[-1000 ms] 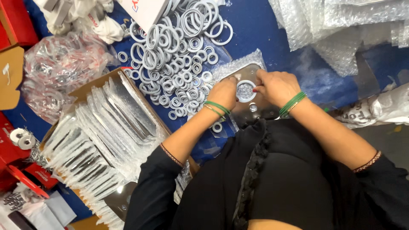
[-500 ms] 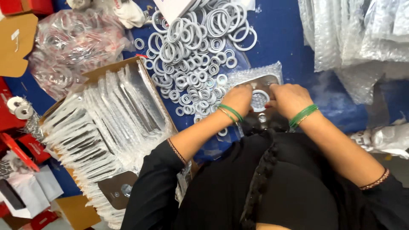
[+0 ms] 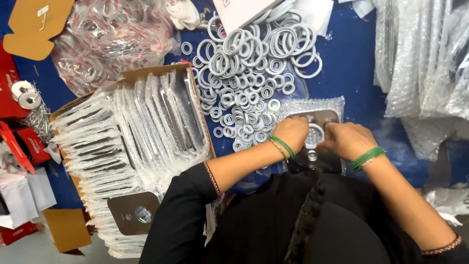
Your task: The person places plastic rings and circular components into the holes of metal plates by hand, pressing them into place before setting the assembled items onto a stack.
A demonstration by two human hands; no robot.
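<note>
**Both hands on the plate, ring between my fingertips**

Closest to me, below my black sleeves, my two hands meet over a dark metal plate (image 3: 326,117) that lies on a sheet of bubble wrap (image 3: 312,105) on the blue table (image 3: 351,63). My left hand (image 3: 292,132) and my right hand (image 3: 346,140) sit at either side of a white ring (image 3: 315,134), which rests on the plate right between them. Both sets of fingers are curled inward and pinched toward the ring; they touch it or its edge, though I cannot tell how firmly either hand grips it, since my knuckles cover the fingertips. The ring lies equally near both hands, just ahead of my wrists. The plate's long axis seems to run away from me, but my hands and the cloth hide most of it. A small hole or stud (image 3: 311,155) shows on the plate just below the ring.

To my left stands a cardboard box (image 3: 146,73) packed with wrapped plates (image 3: 137,132) on edge. Farther out, beyond my left hand, a heap of white rings (image 3: 254,58) spreads across the table. Far right, more loose bubble wrap piles up, cut off by the frame.
</note>
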